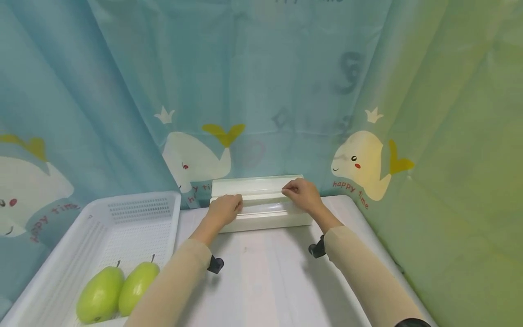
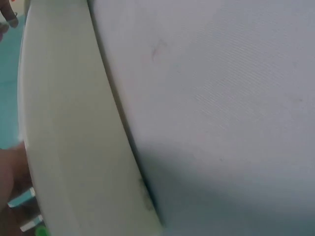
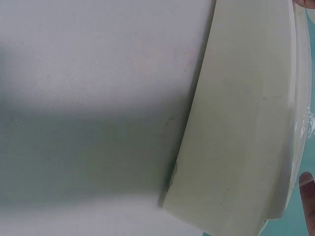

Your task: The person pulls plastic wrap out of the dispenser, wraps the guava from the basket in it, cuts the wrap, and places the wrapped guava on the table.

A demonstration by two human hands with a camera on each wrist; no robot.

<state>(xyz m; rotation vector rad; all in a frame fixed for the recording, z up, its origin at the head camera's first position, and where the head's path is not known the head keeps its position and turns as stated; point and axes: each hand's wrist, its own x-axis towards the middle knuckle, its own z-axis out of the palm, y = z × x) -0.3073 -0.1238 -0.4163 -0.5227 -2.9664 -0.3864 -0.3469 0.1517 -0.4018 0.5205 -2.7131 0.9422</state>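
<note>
A long white cling film dispenser box (image 1: 265, 222) lies across the far end of the table, its lid (image 1: 245, 185) raised at the back. Clear, glossy cling film (image 1: 265, 208) stretches along its opening between the two hands. My left hand (image 1: 224, 210) pinches the film near the box's left end, fingers bent. Toward the right end, my right hand (image 1: 303, 194) pinches film between thumb and forefinger. In the right wrist view the box's front wall (image 3: 236, 113) fills the right half, with shiny film (image 3: 308, 123) along its edge. Most of the left fingers are hidden behind the box in the left wrist view.
A white perforated basket (image 1: 176, 222) stands at the left, with two green, pear-like fruits (image 1: 100, 295) in its near end. Behind the table (image 1: 257, 277) hangs a blue curtain (image 1: 269, 91) with whale prints, and a green stretch closes off the right side.
</note>
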